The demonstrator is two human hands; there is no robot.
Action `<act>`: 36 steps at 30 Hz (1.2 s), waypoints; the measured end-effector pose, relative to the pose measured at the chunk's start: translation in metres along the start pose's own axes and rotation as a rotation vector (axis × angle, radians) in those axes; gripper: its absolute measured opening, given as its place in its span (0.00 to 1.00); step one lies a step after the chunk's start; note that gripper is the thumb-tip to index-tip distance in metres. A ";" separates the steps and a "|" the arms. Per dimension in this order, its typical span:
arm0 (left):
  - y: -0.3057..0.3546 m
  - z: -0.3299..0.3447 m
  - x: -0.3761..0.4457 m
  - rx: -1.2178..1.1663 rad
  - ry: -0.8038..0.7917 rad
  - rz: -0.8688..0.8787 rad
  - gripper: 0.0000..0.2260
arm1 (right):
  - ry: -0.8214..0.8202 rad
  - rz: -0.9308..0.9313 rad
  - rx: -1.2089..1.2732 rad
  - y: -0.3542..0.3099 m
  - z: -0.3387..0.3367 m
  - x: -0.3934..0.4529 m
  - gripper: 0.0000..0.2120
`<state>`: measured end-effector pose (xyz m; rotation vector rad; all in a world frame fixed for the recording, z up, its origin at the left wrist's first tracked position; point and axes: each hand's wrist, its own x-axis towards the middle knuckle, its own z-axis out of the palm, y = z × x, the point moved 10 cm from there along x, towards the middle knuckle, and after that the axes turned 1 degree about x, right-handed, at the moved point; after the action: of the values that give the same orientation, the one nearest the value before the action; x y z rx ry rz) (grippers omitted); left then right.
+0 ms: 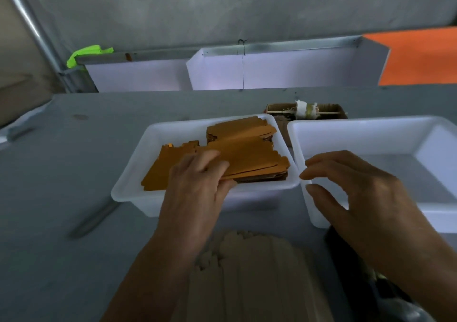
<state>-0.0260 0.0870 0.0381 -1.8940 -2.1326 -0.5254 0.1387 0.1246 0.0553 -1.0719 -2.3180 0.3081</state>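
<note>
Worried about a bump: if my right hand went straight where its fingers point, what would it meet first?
Likely the rim of the left white tray, then the orange card stack; depth unclear.

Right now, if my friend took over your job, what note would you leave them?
The left hand pinches the near edge of the orange cards, fingers on top, thumb below.
The right hand is open, holds nothing and hovers over the right tray.
The cards lie stacked in the left tray; a pale card stack lies nearer on the table.
Done: no orange cards show in the right tray.
Left: probably lifting cards out.
</note>
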 end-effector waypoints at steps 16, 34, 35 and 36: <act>-0.041 0.057 -0.151 -0.229 -0.206 -0.529 0.40 | -0.284 -0.265 -0.048 -0.054 0.068 -0.071 0.09; -0.098 0.025 -0.163 -0.538 -0.125 -0.803 0.25 | -0.102 -0.188 0.071 -0.046 0.051 -0.095 0.06; -0.089 0.014 -0.159 -0.599 -0.079 -0.788 0.18 | -0.095 -0.166 0.125 -0.045 0.048 -0.095 0.07; -0.075 0.005 -0.154 -0.671 -0.070 -0.755 0.14 | -0.098 -0.128 0.208 -0.043 0.045 -0.096 0.07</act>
<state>-0.0802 -0.0572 -0.0379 -1.2507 -2.9451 -1.4872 0.1358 0.0245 -0.0011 -0.8198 -2.3662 0.5494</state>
